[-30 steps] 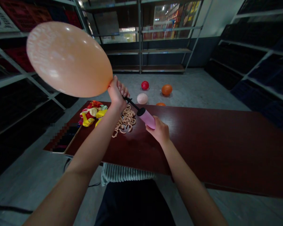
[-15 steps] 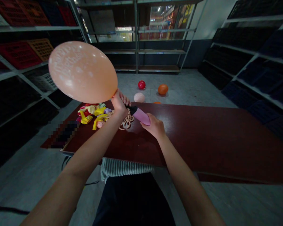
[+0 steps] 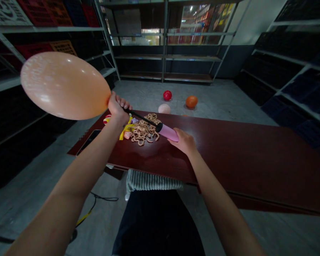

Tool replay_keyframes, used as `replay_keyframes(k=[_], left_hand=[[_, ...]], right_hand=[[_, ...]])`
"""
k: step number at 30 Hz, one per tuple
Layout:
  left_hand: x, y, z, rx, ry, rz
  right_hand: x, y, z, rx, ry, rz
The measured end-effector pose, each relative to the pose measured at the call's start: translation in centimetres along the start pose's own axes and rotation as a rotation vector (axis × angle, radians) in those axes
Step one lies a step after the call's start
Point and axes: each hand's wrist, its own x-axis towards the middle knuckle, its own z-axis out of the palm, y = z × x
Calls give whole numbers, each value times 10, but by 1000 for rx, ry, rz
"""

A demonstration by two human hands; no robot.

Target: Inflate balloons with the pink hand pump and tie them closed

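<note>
My left hand is closed round the neck of an inflated peach balloon with pale printing, where the black rod end of a hand pump goes in; the join is hidden by my fingers. My right hand grips the pink barrel of the balloon pump, with a length of black rod showing between my hands. Below the rod, a heap of tan, curled, string-like pieces lies on the table. Limp yellow balloons and others lie beside it, partly behind my left forearm.
The dark red table spans the front. A phone-like dark slab lies at its left end. On the floor beyond are a red balloon, an orange balloon and a pale balloon. Shelves with crates line the sides; cables lie lower left.
My hands have moved apart, and black rod now shows out of the pump's pink barrel. The balloon has shifted left with my left hand. The view has turned slightly left.
</note>
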Motion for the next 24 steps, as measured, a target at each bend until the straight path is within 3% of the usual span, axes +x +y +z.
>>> replay_keyframes(k=[5, 11, 18, 24], left_hand=[[-5, 11, 18, 12, -82, 29], [-12, -10, 50, 34, -203, 139], [-21, -21, 85, 72, -214, 151], [-24, -30, 98, 92, -236, 113]], right_hand=[[-1, 2, 3, 30, 38, 16], [-1, 7, 3, 39, 73, 125], [-1, 11, 3, 66, 73, 192], [-1, 13, 4, 82, 90, 210]])
